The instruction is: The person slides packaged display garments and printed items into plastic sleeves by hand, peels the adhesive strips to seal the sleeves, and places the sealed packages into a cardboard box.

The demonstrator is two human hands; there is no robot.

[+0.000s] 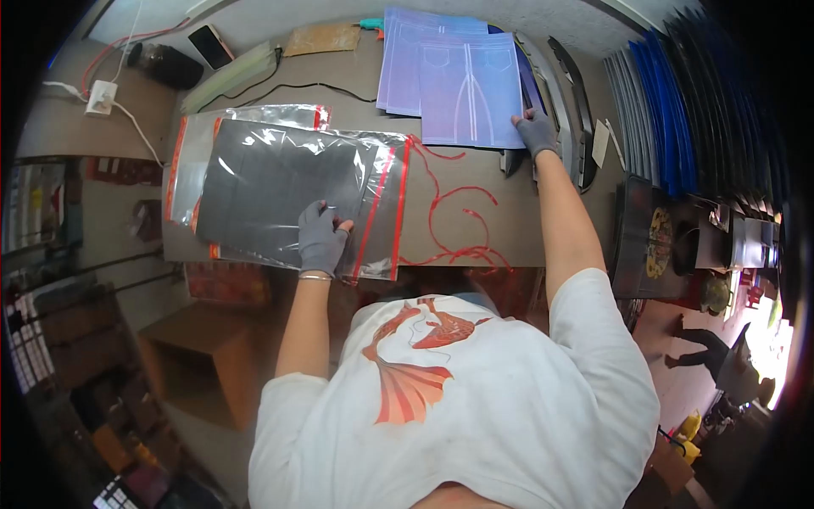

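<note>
Clear plastic bags with red edge strips (386, 212) lie on the table, the top one with a dark flat sheet (280, 182) inside. My left hand (323, 239), in a grey fingertip-less glove, is on the top bag near its lower edge, fingers curled together against the plastic. Blue-purple sheets printed with a garment picture (468, 102) are stacked at the back. My right hand (536, 131), gloved the same way, pinches the right edge of the front printed sheet, thumb on top. Its other fingertips are partly hidden.
Red strips (437, 199) lie loose beside the bags. Dark curved pieces (577, 110) stand right of the sheets. Blue and black items (670, 110) line the right side. A phone (210, 47), a dark jar (167, 65) and cables are at back left. Another person (721, 356) is far right.
</note>
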